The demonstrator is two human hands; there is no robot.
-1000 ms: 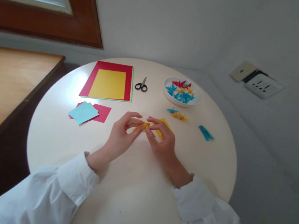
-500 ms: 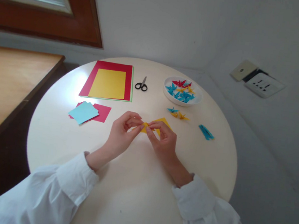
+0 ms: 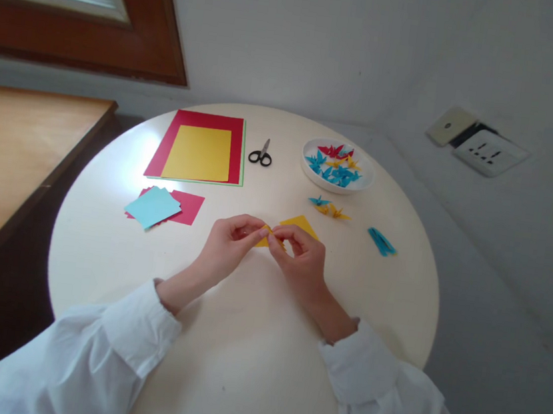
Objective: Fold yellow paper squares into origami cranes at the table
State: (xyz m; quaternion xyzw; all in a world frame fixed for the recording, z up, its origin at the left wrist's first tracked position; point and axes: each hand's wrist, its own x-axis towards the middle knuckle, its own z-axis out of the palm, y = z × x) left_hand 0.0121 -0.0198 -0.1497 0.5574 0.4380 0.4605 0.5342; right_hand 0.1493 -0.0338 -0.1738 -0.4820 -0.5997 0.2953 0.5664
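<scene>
My left hand (image 3: 228,247) and my right hand (image 3: 301,260) meet over the middle of the round white table (image 3: 100,246). Both pinch a small folded yellow paper piece (image 3: 265,237) between thumb and fingertips, so most of it is hidden. Just behind my right hand a flat yellow paper square (image 3: 299,224) lies on the table. White sleeves cover both forearms.
At the back left lie a yellow sheet (image 3: 198,153) on a red sheet (image 3: 236,148), with black scissors (image 3: 261,155) beside them. A white dish (image 3: 360,185) holds several small paper cranes. Loose cranes (image 3: 329,207), a folded blue piece (image 3: 380,241) and blue and red squares (image 3: 154,207) lie around.
My hands have drawn closer together, fingertips now nearly touching. The yellow piece between them shows less than before.
</scene>
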